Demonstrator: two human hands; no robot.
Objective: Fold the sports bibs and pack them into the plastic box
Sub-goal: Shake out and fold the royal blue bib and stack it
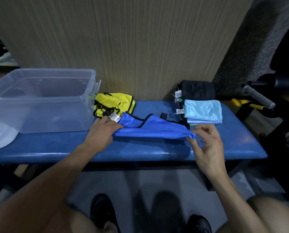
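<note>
— Both hands hold the blue bib (150, 127) by its ends: the left hand (100, 132) lies on the left end with the thumb tucked under the fold, and the right hand (206, 140) pinches the right corner between thumb and forefinger, the other fingers loosely spread

— Why hold it that way?

— I judge it keeps the fold taut, so the long edge stays straight along the bench (56, 148) while the next fold is made. It lies flat mid-bench, folded lengthwise, black trim showing on top

— And the rest?

— A yellow bib (114, 105) sits crumpled just behind the left hand, touching the box (39, 101), not yet folded. On the right a stack (202, 108) of folded bibs, pale blue with a dark one behind, lies just beyond the blue one's far end. The box stands on the bench's left end, clear, open, seemingly with no bibs inside. What looks like its lid (1, 137) rests at the left edge

— Anything in the way?

— The yellow bib lies between the blue one and the box, and the stack crowds the right end, so there is little room to spread out. Nothing blocks the box's mouth
</note>
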